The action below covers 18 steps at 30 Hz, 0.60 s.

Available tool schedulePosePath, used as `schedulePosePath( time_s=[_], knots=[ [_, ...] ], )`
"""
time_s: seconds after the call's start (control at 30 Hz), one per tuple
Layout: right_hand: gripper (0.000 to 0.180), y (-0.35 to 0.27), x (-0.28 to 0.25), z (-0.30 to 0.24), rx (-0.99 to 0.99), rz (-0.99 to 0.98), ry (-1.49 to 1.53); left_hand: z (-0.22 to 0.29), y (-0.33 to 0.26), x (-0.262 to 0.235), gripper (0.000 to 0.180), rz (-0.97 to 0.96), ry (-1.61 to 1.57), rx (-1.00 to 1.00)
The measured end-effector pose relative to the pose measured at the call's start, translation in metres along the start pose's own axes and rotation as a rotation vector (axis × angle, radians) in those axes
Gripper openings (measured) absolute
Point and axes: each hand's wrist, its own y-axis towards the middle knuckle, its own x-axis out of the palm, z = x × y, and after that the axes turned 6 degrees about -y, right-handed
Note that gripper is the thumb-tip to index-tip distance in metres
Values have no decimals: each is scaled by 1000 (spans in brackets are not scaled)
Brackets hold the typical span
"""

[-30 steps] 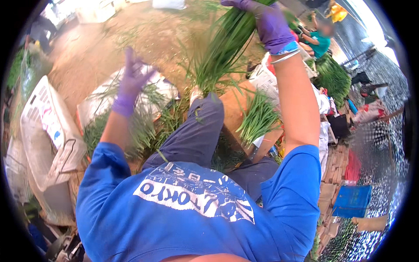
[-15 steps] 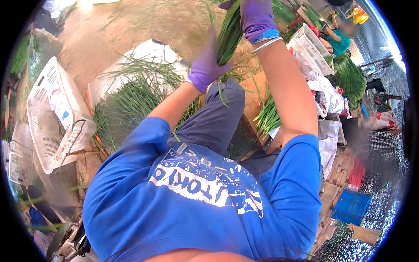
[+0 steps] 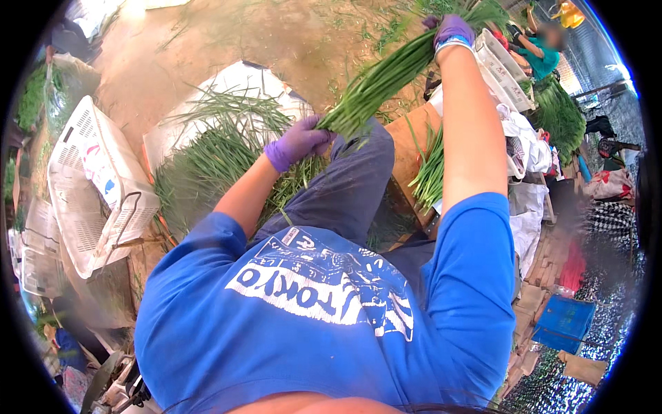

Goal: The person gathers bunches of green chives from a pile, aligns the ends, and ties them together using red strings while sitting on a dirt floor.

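A long bunch of green chives point(image 3: 393, 77) stretches slantwise in front of me, above my bent knee. My right hand point(image 3: 453, 33), in a purple glove, is closed around its upper far end, with leaves fanning out beyond the fist. At the lower near end, my left hand point(image 3: 301, 143), gloved in purple too, has its fingers curled in on the leaf ends. A loose heap of chives point(image 3: 214, 152) lies on a white sheet point(image 3: 238, 79) to the left of my leg. Beneath my right forearm, another chive bunch point(image 3: 429, 169) rests on a brown board point(image 3: 403, 138).
A white plastic crate point(image 3: 86, 207) stands tilted on the left. At the far right are a white crate point(image 3: 507, 76), a pile of greens point(image 3: 555, 114) and a person point(image 3: 545, 58) in a green top. A blue flat container point(image 3: 564, 323) lies at the lower right.
The bunch has swung from nearly upright to a slant. My right hand moved right and slightly down; my left hand moved down and left, and its fingers went from spread to curled.
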Motion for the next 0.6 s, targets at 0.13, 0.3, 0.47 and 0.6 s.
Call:
schedulePosePath(
  time_s=[0.13,0.3,0.47,0.6],
  knots=[
    [18,11,33,40,117,-6,-540,1,-38,2,19,-51,-32,-21],
    [25,13,-18,133,223,88,-414,-33,-86,-74,16,244,-573,246],
    [22,-3,-37,112,4,320,-526,13,-44,-122,40,89,-855,604],
    [23,25,15,136,-169,113,627,63,38,-98,59,64,-519,583]
  ],
)
